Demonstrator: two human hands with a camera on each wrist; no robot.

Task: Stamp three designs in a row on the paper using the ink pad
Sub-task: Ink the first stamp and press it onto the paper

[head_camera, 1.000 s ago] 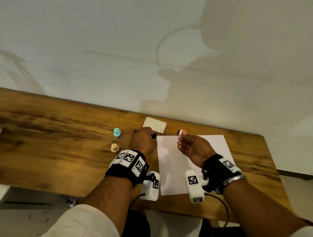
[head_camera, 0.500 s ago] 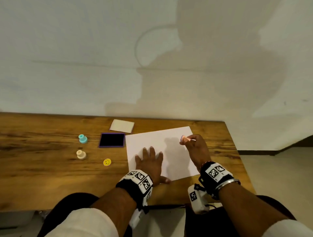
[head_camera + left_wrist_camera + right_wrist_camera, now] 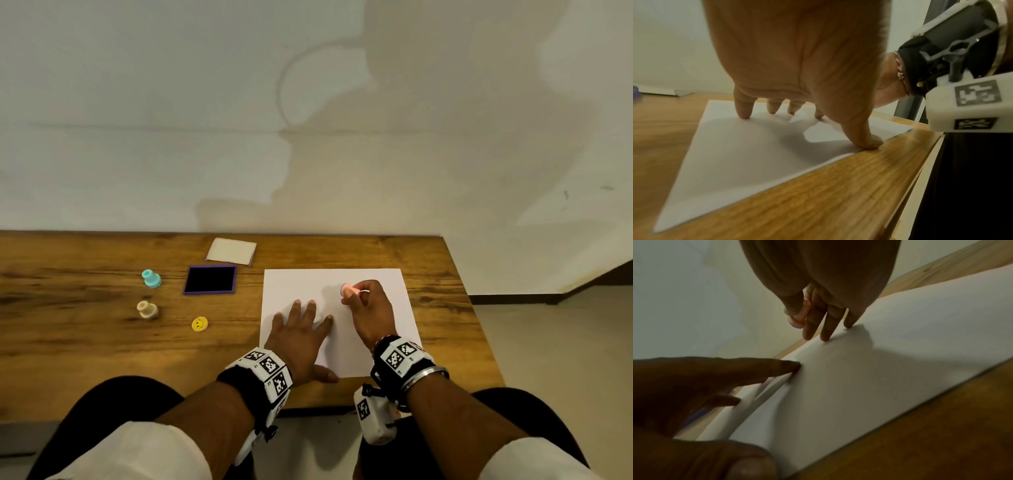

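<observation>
A white paper [image 3: 376,284] lies on the wooden table [image 3: 85,342]. My left hand [image 3: 305,315] presses flat on its near left part, fingers spread [image 3: 745,112]. My right hand [image 3: 356,294] pinches a small pink stamp [image 3: 349,291] between thumb and forefinger over the middle of the sheet. The pink stamp [image 3: 799,318] is tilted and sits just above the paper [image 3: 879,369], while my other fingertips [image 3: 825,337] touch the sheet. The open black ink pad [image 3: 210,279] with a purple rim lies left of the paper. No print shows on the sheet.
The ink pad's lid [image 3: 232,251] lies behind the pad. A teal stamp [image 3: 151,278], a beige stamp [image 3: 147,310] and a yellow smiley disc [image 3: 199,323] stand further left. The table ends just right of the paper, and the wall is close behind.
My left hand left the ink pad and went flat onto the paper. My right hand carried the pink stamp over the sheet and has come lower, toward its middle.
</observation>
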